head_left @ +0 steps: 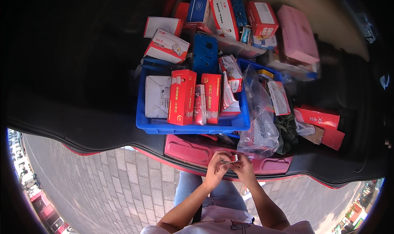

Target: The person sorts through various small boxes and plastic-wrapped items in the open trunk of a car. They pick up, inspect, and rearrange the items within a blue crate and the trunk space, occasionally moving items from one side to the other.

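Observation:
Both my hands are together over the red sill of an open car boot. My left hand (217,168) has its fingers bent in a pinch around a small red and white packet (234,157), whose exact kind I cannot make out. On its other side, my right hand (245,168) also closes on the packet. Just beyond them stands a blue plastic crate (193,130). Inside it are a tall red box (182,97), a narrower red box (213,98) and a white box (157,97).
Right of the crate lies a clear plastic bag (261,131), beside dark green cloth (287,132) and a red box (318,117). Behind are more cartons, a blue perforated plate (205,51) and a pink box (298,35). The boot's red sill (275,165) runs along the front.

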A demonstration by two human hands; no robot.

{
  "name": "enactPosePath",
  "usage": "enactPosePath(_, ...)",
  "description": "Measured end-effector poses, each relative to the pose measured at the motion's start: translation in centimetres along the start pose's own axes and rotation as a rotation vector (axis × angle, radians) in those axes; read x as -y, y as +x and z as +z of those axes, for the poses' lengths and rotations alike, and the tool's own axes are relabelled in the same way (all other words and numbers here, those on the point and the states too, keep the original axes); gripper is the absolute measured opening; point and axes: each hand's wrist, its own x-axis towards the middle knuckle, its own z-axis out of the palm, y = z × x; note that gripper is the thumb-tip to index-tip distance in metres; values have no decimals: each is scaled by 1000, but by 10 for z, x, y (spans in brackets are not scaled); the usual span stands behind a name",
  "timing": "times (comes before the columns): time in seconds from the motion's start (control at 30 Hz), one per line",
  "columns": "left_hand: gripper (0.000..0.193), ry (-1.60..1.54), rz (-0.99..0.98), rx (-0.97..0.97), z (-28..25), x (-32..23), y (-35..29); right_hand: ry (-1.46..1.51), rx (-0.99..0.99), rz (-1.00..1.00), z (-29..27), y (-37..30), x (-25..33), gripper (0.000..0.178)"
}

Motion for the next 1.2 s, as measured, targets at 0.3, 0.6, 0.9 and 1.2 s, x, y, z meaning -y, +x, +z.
enactPosePath(0.3, 23, 337, 118, -26, 1, -15, 9, -576, -23, -405, 7, 10, 23, 29)
enactPosePath(0.6, 53, 529, 454, 359, 21, -147, 78, -627, 8, -769, 15, 50, 149, 36)
enactPosePath(0.9, 68, 41, 389, 336, -16, -236, 202, -698, -202, -871, 62, 159, 248, 31)
enactPosePath(1.2, 32, 684, 481, -596, -213, -210, 384, -688, -525, -1041, 113, 393, 360, 42)
